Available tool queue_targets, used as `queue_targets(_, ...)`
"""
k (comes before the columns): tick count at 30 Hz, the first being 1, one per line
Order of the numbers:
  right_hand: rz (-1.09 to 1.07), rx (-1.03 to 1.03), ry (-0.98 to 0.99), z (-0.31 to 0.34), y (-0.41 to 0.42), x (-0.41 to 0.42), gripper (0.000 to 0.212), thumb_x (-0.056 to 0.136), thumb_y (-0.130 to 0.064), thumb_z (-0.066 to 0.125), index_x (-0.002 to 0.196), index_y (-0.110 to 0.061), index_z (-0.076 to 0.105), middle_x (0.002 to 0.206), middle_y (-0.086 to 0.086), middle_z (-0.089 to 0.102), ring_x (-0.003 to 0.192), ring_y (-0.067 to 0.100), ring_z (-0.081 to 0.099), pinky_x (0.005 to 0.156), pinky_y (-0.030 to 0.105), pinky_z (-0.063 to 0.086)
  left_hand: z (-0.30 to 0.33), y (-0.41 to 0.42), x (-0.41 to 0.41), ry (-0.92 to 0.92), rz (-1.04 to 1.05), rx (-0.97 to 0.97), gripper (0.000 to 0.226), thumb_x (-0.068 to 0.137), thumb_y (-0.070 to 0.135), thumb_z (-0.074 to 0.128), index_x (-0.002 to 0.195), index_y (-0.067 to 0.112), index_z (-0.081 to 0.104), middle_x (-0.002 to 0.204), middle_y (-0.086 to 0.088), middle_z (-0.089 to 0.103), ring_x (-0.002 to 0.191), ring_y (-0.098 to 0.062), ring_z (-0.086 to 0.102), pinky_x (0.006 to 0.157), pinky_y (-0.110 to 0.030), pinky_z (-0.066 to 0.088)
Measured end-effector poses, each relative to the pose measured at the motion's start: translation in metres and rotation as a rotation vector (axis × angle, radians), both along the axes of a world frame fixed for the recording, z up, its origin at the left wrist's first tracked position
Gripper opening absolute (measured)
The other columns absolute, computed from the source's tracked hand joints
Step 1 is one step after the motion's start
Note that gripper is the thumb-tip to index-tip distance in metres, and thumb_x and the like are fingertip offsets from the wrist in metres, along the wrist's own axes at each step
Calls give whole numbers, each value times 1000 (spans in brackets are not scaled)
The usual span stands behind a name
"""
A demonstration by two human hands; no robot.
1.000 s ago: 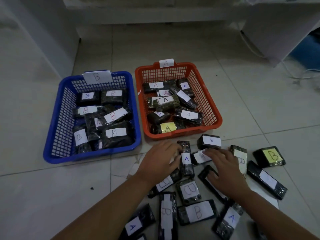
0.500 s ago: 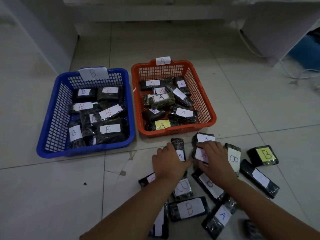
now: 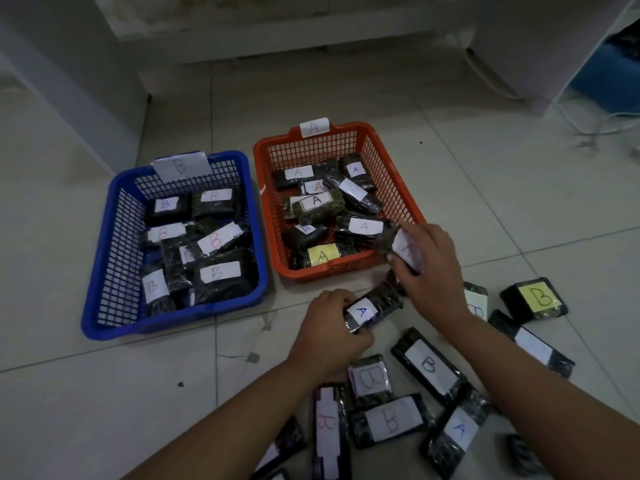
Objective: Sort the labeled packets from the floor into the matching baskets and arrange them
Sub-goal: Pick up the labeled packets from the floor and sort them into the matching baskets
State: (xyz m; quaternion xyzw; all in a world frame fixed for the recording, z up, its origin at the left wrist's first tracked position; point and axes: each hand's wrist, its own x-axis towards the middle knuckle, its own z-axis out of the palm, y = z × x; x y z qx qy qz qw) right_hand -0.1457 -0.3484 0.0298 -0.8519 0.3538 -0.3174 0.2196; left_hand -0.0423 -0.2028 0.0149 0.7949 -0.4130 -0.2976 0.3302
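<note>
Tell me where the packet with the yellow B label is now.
In the head view, the yellow B packet lies on the floor at far right, beyond the right hand, beside a long packet.

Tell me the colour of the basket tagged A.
Orange-red basket, clearest in the head view.

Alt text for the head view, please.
Left hand and right hand each grip an A-labeled packet, the right-hand packet at the orange A basket. A blue B basket sits left; more packets lie on the floor.
</note>
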Motion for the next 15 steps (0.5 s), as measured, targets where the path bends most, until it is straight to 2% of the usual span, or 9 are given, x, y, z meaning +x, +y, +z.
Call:
queue_targets(4,-3,-44,-56,6,-20,27,51,79,-11,71,126,-7,53,120,11,56,106,23,46,87,15,28,25,13,28,-107,-32,-119,50,72,19,66,119,22,49,111,9,44,106,-3,42,88,-14,37)
queue_targets(6,0,-23,-52,7,-32,39,48,77,-9,71,122,-8,53,118,9,57,106,25,46,84,15,27,35,16,41,-147,24,-172,49,73,16,66,119,23,48,111,10,43,105,1,38,86,-4,31)
queue_targets(8,-6,16,12,4,-44,48,43,77,-8,70,116,-10,53,115,7,56,106,26,46,80,19,29,40,15,52,-163,112,-240,49,73,13,66,117,23,48,110,9,43,105,1,38,85,-1,31)
queue_targets(11,119,23,232,-6,-59,58,41,72,-2,69,109,-12,56,111,5,57,105,26,48,79,28,36,40,2,69,-175,256,-319,49,72,13,69,113,24,45,107,7,43,105,-7,41,87,-12,37)
queue_targets(13,186,89,317,-11,-65,62,39,70,-2,70,106,-13,59,109,4,59,101,23,51,76,26,35,37,-12,80,-190,331,-323,46,73,15,70,112,21,46,106,5,45,104,-13,44,85,-25,42)
queue_targets(15,194,130,359,-13,-71,65,39,69,-1,73,102,-15,60,107,3,59,99,20,52,76,24,36,33,-27,88,-204,363,-298,44,74,16,71,112,16,48,105,4,46,103,-15,45,83,-26,40)
